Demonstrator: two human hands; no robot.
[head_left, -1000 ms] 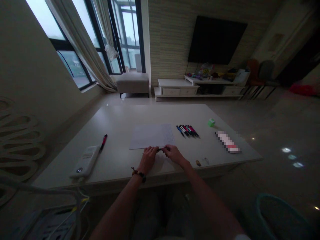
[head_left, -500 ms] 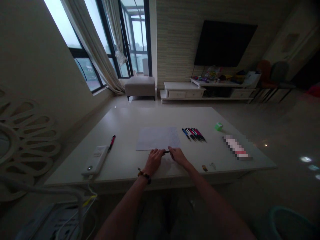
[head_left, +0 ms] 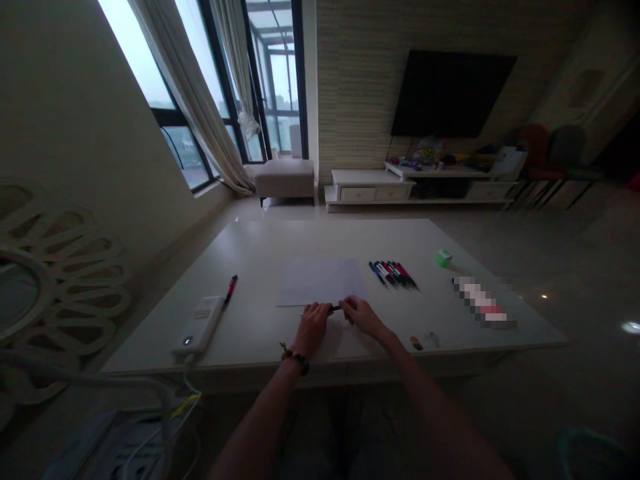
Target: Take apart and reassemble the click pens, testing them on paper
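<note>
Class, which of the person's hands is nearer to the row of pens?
Right. The right hand is left of the row of pens and closer to the person; the left hand is even farther left.

No words or numbers can be read here. On the table [head_left: 330,230], the white paper [head_left: 310,283] has rows of faint marks [head_left: 354,273] down its right side, like writing, but they are too small to read. Near the table's front left corner, the white box [head_left: 200,328] has a pale label [head_left: 203,312] with tiny lines on it, too blurry to read. A small round mark [head_left: 188,341] sits on its near end, and I cannot tell what it shows. By the table's right edge, a pink and white thing [head_left: 481,302] is covered with little squares, so any print on it is hidden
</note>
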